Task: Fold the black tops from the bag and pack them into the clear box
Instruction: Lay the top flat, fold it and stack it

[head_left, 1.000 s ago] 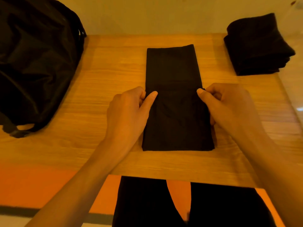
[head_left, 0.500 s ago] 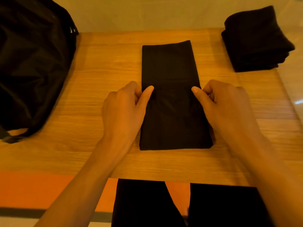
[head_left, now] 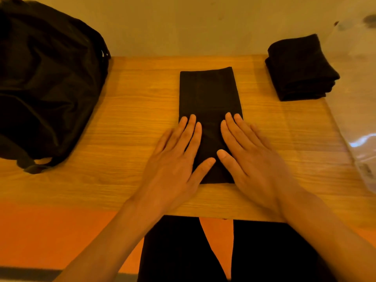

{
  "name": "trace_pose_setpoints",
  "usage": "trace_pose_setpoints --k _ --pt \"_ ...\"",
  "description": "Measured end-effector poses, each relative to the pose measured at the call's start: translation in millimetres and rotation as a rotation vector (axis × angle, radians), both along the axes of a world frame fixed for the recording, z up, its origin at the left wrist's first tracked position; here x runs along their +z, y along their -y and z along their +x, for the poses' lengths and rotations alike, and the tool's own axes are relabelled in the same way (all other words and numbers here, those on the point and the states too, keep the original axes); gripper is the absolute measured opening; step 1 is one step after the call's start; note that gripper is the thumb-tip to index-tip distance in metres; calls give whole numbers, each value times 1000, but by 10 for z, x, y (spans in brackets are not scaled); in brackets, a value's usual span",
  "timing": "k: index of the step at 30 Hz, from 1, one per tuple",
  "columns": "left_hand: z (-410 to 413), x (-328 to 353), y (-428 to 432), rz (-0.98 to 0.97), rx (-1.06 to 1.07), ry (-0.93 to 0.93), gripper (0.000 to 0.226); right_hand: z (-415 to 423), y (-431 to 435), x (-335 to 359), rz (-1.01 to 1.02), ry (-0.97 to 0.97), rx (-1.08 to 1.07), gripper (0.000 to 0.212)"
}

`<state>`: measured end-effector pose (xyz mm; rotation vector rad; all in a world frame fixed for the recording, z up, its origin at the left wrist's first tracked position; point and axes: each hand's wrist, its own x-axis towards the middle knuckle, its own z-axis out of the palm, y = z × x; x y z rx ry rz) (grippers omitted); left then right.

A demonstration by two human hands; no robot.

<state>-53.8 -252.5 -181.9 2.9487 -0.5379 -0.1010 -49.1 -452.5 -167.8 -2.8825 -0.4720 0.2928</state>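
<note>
In front of me is a wooden table point(head_left: 132, 119) with grain running side to side, its far edge meeting a plain pale wall point(head_left: 183, 23). Below the near edge I see orange floor point(head_left: 50, 231) with a dark strip point(head_left: 24, 272) crossing its lower left, everything bathed in warm amber light.

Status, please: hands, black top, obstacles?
Left hand and right hand open, flat on black top. Top a long folded strip on table. Nothing blocks it; folded stack apart, far right.
</note>
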Motion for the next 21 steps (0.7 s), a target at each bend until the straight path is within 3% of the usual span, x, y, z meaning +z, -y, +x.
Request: trace_pose_setpoints --k 10,16,21 --pt "-43 3 33 3 67 -2 87 -21 112 -67 -32 27 -31 82" --pt "-165 204 10 -234 116 48 98 -98 237 57 119 119 -95 81" --pt "-56 211 70 -56 103 -21 108 -25 69 70 21 128 -78 85"
